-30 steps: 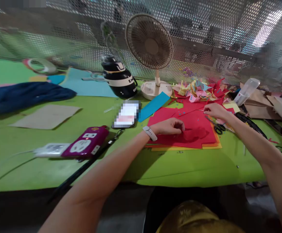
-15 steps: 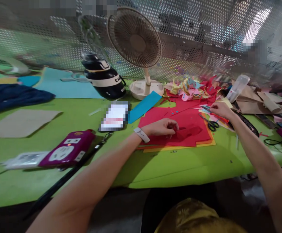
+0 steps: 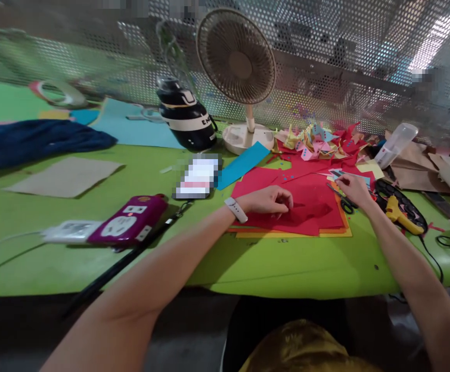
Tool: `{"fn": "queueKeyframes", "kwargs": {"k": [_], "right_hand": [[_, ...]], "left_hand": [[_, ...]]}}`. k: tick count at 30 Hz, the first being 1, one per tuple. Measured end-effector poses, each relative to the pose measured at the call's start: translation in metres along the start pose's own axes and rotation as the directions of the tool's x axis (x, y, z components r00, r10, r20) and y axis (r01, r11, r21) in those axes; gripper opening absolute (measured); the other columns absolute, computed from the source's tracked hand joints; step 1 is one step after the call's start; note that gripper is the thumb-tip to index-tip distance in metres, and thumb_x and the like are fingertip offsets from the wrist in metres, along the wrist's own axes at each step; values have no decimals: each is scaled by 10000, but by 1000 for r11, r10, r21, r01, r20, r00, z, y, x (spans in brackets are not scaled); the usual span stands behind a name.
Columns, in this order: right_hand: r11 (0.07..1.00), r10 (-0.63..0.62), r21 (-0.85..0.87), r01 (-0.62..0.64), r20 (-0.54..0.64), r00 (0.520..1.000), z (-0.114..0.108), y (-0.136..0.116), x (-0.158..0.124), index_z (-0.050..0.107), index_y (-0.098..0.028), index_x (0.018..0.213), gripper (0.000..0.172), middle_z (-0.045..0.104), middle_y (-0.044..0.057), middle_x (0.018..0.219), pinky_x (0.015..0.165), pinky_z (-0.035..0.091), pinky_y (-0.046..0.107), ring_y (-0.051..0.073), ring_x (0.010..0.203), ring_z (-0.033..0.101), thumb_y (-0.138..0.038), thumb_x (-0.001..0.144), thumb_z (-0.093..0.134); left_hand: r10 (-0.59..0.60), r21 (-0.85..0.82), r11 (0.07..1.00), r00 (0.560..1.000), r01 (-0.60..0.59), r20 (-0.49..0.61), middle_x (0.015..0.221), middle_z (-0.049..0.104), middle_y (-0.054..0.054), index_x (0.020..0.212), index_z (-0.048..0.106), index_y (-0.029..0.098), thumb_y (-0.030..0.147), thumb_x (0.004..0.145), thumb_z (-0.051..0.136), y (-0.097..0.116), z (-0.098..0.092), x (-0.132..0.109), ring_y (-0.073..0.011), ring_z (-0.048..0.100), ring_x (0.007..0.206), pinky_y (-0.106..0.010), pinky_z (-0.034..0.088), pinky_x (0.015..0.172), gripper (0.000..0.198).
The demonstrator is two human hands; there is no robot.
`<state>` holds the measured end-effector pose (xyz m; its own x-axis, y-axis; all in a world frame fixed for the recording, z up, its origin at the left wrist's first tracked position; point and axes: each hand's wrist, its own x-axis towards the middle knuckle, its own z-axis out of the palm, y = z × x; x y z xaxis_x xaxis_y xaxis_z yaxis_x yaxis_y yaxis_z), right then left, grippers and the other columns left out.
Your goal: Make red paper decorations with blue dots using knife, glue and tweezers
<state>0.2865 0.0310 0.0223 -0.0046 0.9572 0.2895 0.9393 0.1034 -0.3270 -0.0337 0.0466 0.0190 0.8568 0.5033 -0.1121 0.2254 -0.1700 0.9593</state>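
My left hand [image 3: 269, 199] rests on a stack of red paper sheets [image 3: 310, 194] on the green table [image 3: 287, 268]. Its fingers are curled and pinch a cut red paper piece [image 3: 312, 212] at its left end. A white band sits on that wrist. My right hand [image 3: 351, 187] lies at the stack's right edge, fingers pinched together beside a light blue scrap [image 3: 341, 173]; what they hold is too small to name. Black-handled scissors [image 3: 344, 202] lie just below that hand.
A desk fan [image 3: 236, 59] and a black-and-white bottle [image 3: 188, 119] stand at the back before a perforated metal wall. Paper scraps [image 3: 318, 140], a blue strip [image 3: 242, 165], a phone [image 3: 197, 178], a purple power strip [image 3: 130, 225] and a yellow glue gun [image 3: 401, 214] surround the sheets.
My right hand has drawn back a little from the scrap pile toward the scissors, still pinched. My left hand stays on the red paper. The view swung left, then back.
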Motion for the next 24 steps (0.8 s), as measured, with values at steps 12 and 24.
{"fn": "queueKeyframes", "kwargs": {"k": [12,24], "right_hand": [[990,65,132,-51,-108,992,-40,8,-3,756,-174,869,263,723,61,765,679,430,308,193,698,611,-366,827,581],[989,128,-60,-132,-68,989,-60,20,-2,760,-183,852,189,729,62,778,673,416,309,201,727,627,-306,824,619]], "left_hand": [[138,-393,858,885,-331,-445,524,588,44,724,603,168,192,619,692,12,-10,-5,-97,543,422,-200,421,428,140],[116,-341,839,753,-423,-648,483,458,68,689,565,205,175,579,629,10,-34,-11,-87,457,398,-214,328,413,130]]}}
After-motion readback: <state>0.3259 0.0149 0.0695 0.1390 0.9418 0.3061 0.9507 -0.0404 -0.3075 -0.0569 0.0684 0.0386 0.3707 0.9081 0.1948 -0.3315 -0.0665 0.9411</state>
